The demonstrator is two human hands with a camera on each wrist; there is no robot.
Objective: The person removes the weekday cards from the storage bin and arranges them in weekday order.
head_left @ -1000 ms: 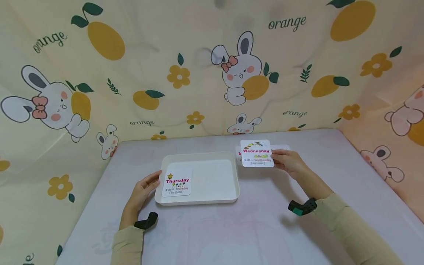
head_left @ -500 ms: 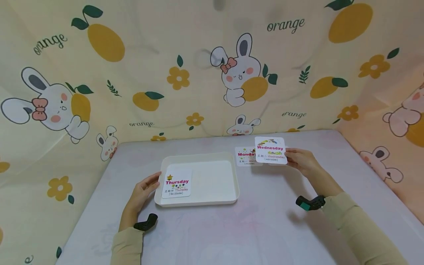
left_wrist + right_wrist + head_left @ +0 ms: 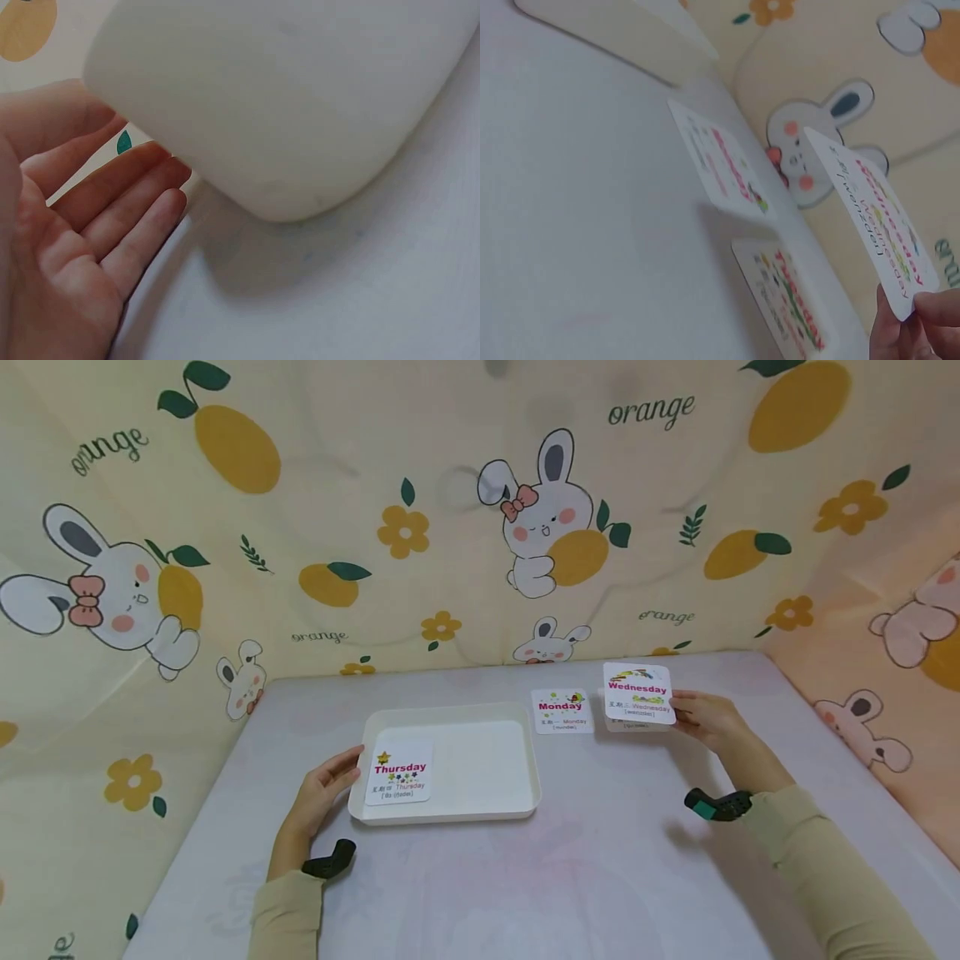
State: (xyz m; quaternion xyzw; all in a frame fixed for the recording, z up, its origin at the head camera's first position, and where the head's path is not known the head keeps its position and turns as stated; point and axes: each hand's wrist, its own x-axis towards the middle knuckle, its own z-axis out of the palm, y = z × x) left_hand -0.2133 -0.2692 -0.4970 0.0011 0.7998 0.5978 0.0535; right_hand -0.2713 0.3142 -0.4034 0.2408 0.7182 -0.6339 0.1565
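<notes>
In the head view, my right hand (image 3: pixel 712 722) pinches a white Wednesday card (image 3: pixel 638 694) by its right edge, holding it raised off the table. The right wrist view shows thumb and fingers on that card's corner. Below it, a Tuesday card (image 3: pixel 784 304) lies on the table, partly covered by the Wednesday card in the head view. A Monday card (image 3: pixel 562 712) lies to its left. My left hand (image 3: pixel 321 793) rests at the left rim of a white tray (image 3: pixel 480 814), fingers extended against its edge in the left wrist view. A Thursday card (image 3: pixel 400 772) lies in the tray's left part.
A pale cloth covers the table (image 3: pixel 480 893). Behind it and along both sides hangs a cream backdrop (image 3: pixel 450 510) printed with rabbits, oranges and flowers. The Monday card lies just beyond the tray's right rim.
My right hand has carried the Wednesday card rightward, from over the Monday card to over the Tuesday card, uncovering the Monday card. The left hand and the tray have stayed put.
</notes>
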